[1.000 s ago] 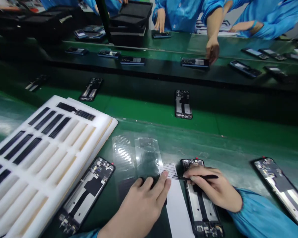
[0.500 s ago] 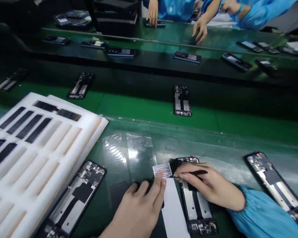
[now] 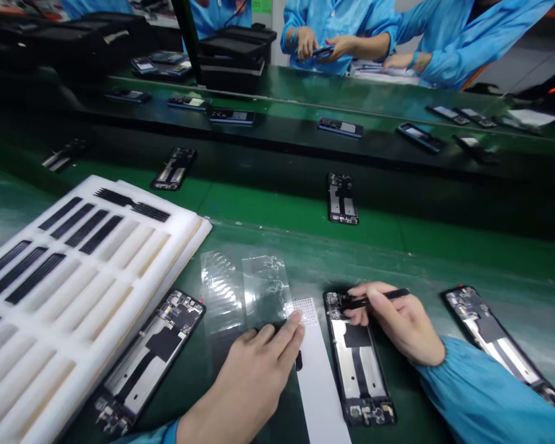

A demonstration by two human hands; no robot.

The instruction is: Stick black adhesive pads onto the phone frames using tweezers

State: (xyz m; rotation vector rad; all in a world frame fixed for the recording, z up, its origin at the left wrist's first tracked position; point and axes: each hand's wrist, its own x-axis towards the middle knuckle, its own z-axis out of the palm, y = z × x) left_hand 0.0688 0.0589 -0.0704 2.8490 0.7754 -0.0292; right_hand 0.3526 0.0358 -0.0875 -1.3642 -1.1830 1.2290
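My right hand (image 3: 400, 324) pinching black tweezers (image 3: 383, 298) over top of phone frame (image 3: 357, 364), my left hand (image 3: 256, 370) spread, fingertips on perforated white sheet (image 3: 304, 310), clear film (image 3: 264, 290) just beside

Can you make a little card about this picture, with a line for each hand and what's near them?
Left: left hand, fingertips on a small dotted sheet
Right: right hand holding black tweezers over an open phone frame
Nearby: clear plastic film, white paper strip
Also: white foam tray with black strips, green conveyor belt
Others: people in blue smocks
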